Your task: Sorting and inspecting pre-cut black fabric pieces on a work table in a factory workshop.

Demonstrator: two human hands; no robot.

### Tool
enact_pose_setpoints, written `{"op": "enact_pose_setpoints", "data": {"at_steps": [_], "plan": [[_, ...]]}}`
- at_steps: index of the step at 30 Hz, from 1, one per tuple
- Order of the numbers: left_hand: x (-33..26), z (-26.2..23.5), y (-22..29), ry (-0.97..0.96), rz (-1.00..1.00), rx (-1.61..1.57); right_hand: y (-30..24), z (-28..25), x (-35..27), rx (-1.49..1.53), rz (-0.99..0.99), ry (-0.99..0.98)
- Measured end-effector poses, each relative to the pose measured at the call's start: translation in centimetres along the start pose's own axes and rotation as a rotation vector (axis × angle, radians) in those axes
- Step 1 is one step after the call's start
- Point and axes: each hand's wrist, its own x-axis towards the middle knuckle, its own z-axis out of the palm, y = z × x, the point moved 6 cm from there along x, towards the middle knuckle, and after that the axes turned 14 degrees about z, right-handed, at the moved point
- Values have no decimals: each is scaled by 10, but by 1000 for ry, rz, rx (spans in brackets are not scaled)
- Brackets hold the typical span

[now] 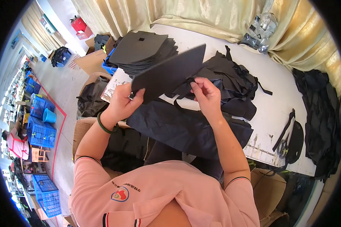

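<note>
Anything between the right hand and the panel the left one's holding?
Yes: black fabric, apparently pinched by the right hand, lies between that hand and the black panel in the left hand. Can't tell whether fabric and panel touch. Nothing else visible.

Pale gold curtains (201, 11) drape the far side of a white tabletop (271, 113), where clear plastic bags (262, 30) rest beside the folds. At left, red boxes (78, 25) sit near a white wall (58, 11), while a red line (66, 114) marks the grey floor (70, 85) beside blue crates (41, 132), a light-blue bucket (49, 115) and a wooden stool (39, 154).
</note>
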Motion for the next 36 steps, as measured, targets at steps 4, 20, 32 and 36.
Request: {"op": "enact_pose_setpoints", "data": {"at_steps": [4, 20, 32, 36], "plan": [[-1, 4, 0, -11, 3, -15, 4, -4, -11, -85, -66, -5], [3, 28, 16, -396, 249, -165, -6, -12, -24, -99, -48, -76], [7, 76, 0, -246, -72, -542, 4, 13, -30, -21, -28, -178], [17, 81, 10, -82, 37, -230, -3, 14, -38, 5, 127, -380]]}}
